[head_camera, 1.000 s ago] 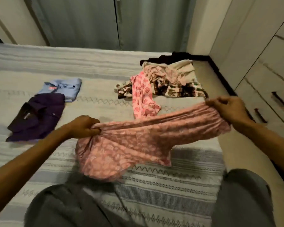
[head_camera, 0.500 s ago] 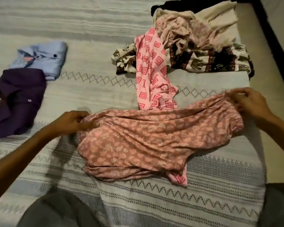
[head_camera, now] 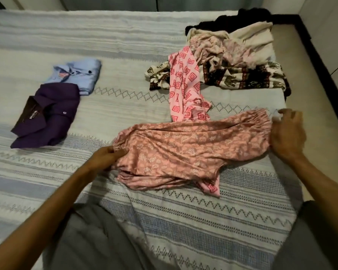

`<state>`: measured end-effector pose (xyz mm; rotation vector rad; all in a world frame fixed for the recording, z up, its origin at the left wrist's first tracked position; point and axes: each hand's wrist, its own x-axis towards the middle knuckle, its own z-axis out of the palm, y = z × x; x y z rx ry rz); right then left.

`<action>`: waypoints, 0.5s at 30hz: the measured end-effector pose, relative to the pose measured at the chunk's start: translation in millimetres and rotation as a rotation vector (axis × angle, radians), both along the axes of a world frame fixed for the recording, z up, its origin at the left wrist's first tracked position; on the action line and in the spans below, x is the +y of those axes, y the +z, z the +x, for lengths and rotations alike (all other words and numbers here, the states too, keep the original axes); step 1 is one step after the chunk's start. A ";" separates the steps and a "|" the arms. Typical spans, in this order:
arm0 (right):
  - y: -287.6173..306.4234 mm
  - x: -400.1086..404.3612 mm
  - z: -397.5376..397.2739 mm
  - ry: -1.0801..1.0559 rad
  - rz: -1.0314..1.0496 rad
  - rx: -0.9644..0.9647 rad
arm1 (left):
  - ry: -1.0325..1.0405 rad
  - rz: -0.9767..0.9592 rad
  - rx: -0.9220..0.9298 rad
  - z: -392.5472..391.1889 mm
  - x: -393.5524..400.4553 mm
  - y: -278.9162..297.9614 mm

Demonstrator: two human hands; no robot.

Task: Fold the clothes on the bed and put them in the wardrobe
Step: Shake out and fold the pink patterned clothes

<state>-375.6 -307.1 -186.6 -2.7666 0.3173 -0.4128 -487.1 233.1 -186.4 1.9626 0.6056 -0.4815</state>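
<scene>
Pink floral cotton trousers (head_camera: 187,151) now lie flat on the striped grey bed (head_camera: 125,45), no longer hanging in the air. My left hand (head_camera: 105,157) pinches one cuff; my right hand (head_camera: 288,133) has let go, fingers relaxed beside the waistband. Folding can begin.

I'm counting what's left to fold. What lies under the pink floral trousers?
A bright pink patterned garment runs under the trousers; its end pokes out at their near edge. Beneath that is the striped bedspread. Whether anything else is underneath cannot be seen.
</scene>
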 end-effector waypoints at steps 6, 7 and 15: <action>-1.6 162.2 -131.4 0.859 -0.132 -0.180 | 0.229 -0.127 -0.176 -20.3 -16.7 23.5; -16.8 181.7 -143.3 0.922 -0.221 -0.143 | 0.240 -0.139 -0.215 -21.8 -18.3 28.1; -40.9 207.4 -144.6 0.558 0.079 -0.166 | 0.286 -0.523 -0.328 -40.8 -1.5 40.4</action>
